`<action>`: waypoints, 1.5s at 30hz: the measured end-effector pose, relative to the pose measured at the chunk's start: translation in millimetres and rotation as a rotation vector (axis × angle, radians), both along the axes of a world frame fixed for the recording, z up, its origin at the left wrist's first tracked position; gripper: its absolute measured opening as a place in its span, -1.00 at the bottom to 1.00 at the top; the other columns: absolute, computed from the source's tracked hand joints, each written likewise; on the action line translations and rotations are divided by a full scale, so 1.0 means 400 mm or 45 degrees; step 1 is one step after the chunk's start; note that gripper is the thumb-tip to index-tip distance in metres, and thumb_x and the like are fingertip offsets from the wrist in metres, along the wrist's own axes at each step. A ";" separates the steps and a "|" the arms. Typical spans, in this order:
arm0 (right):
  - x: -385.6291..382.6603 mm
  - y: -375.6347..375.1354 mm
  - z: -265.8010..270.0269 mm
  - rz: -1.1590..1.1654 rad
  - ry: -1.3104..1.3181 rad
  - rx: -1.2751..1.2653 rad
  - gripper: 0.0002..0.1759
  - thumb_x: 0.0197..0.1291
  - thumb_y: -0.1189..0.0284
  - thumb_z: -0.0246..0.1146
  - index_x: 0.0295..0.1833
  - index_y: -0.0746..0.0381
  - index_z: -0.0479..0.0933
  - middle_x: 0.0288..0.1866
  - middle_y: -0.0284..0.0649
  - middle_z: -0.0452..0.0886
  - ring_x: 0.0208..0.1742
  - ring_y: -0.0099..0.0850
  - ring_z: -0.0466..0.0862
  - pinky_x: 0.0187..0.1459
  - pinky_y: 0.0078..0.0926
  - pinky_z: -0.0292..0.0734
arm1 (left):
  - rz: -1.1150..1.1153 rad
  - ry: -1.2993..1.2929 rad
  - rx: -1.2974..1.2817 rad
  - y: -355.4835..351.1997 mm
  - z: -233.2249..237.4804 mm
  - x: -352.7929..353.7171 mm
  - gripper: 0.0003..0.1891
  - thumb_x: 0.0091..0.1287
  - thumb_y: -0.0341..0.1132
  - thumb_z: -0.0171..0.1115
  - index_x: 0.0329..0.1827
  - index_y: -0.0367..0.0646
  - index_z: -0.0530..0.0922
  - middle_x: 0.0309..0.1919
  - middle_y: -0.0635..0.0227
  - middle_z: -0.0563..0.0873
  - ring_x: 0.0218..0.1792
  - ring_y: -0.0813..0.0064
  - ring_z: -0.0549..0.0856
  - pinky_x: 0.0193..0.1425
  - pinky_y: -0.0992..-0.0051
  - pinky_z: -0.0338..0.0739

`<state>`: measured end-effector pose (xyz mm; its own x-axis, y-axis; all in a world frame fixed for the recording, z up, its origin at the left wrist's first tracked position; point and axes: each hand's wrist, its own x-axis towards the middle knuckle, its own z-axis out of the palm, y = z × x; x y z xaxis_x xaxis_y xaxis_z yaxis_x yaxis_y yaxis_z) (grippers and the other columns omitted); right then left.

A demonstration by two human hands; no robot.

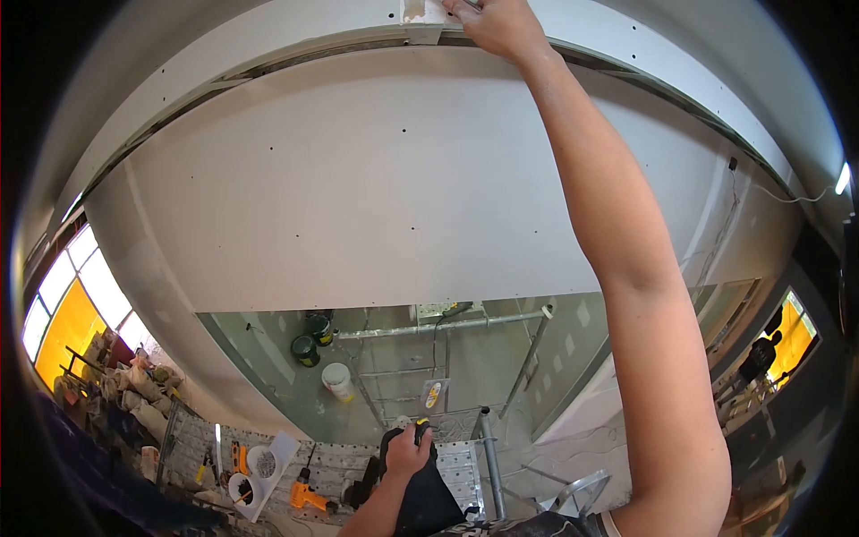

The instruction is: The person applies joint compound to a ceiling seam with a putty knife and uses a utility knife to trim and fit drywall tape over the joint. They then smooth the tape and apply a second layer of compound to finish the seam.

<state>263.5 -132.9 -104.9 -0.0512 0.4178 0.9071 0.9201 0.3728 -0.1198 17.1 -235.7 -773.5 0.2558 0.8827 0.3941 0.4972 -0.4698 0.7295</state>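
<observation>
My right hand (501,29) reaches up to the white ceiling board edge (582,29), its fingers closed around something thin that the top of the frame mostly cuts off. Beside those fingers is a beige smeared patch (414,11) on the board. Down low, my left hand (408,453) is wrapped around the black and yellow handle of a putty knife (435,394). Its broad metal blade points up and away from me, with a yellow label on it. A large white plasterboard panel (358,179) with small dark screw spots spans the space in front.
On the scaffold platform (461,470) lie an orange cordless drill (309,494), two round tubs, one holding screws (263,463), and hand tools. Below stand a white bucket (337,380), dark buckets (305,350) and metal scaffold tubes (492,461). Another person (761,356) is far right.
</observation>
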 end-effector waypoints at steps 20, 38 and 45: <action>-0.009 -0.006 -0.033 -0.256 -0.339 0.003 -0.55 0.60 0.26 0.09 0.41 0.24 0.58 0.39 -0.09 0.66 0.40 -0.14 0.64 0.51 -0.17 0.48 | 0.043 0.104 0.011 -0.037 0.066 -0.005 -0.57 0.45 -0.02 0.31 -0.02 -0.31 0.64 -0.44 -0.14 0.72 -0.34 -0.20 0.75 -0.26 -0.02 0.61; -0.010 -0.025 -0.049 -0.148 -0.233 0.031 -0.59 0.56 0.26 0.14 0.40 0.09 0.62 0.35 -0.21 0.70 0.37 -0.16 0.67 0.45 -0.17 0.53 | 0.040 0.064 0.048 0.000 0.021 0.002 -0.60 0.44 -0.02 0.33 -0.06 -0.26 0.63 -0.49 -0.08 0.72 -0.38 -0.19 0.75 -0.31 -0.03 0.62; -0.019 -0.023 -0.087 -0.136 -0.191 0.066 -0.60 0.54 0.26 0.17 0.37 0.10 0.64 0.28 -0.16 0.74 0.31 -0.14 0.71 0.40 -0.14 0.57 | 0.015 0.055 0.073 0.000 0.032 0.005 -0.59 0.44 -0.01 0.33 -0.04 -0.26 0.64 -0.50 -0.08 0.72 -0.39 -0.18 0.75 -0.34 -0.02 0.63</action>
<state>255.7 -142.1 -139.6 -0.1455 0.3812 0.9130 0.9608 0.2744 0.0385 19.2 -235.9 -760.7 0.2632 0.8620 0.4332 0.5333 -0.5042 0.6792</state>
